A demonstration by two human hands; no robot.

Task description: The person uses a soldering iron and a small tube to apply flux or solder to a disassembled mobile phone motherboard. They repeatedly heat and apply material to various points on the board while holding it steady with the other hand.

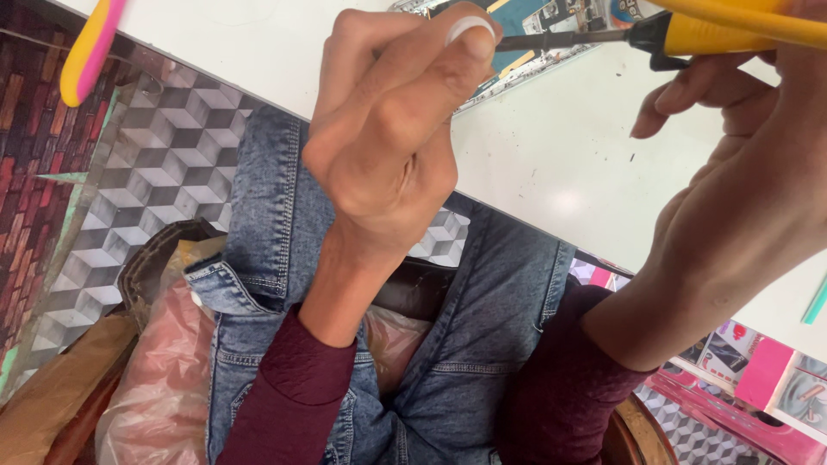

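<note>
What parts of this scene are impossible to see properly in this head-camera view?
- Opened device, head view: mostly hidden behind the left hand and cut off by the top edge.
- Screwdriver tip: covered by the left hand's fingertips, so what it touches is unclear.
- Screwdriver handle: runs out of frame at the upper right, partly under the right hand.
- Pink and yellow tool: blurred and cut off at the top.
- Green item: only a sliver at the right edge.

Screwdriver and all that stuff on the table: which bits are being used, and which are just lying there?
In use: yellow screwdriver, opened phone, left hand, right hand.
Lying about: pink-and-yellow tool, plastic bag, teal stick, pink boxes.
</note>
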